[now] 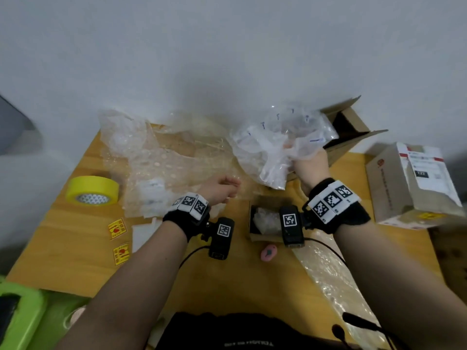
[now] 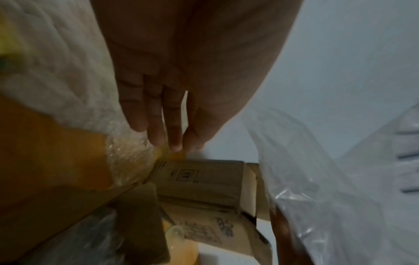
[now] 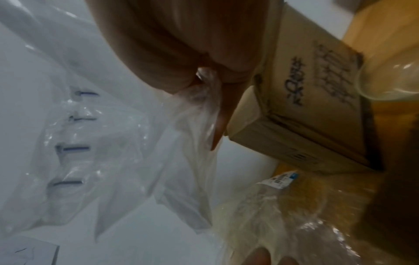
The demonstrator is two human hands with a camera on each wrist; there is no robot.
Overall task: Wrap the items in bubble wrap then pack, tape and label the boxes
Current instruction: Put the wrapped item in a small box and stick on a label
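Yellow tape roll sits at the table's left edge, with the sheet of bubble wrap spread beside it. Over that sheet hovers the left hand, fingers straight and empty. Right of it, the right hand pinches a bundle of clear plastic bags: light, limp and slippery, best gathered at the neck. An open cardboard box crowds the far right; free room lies near the front.
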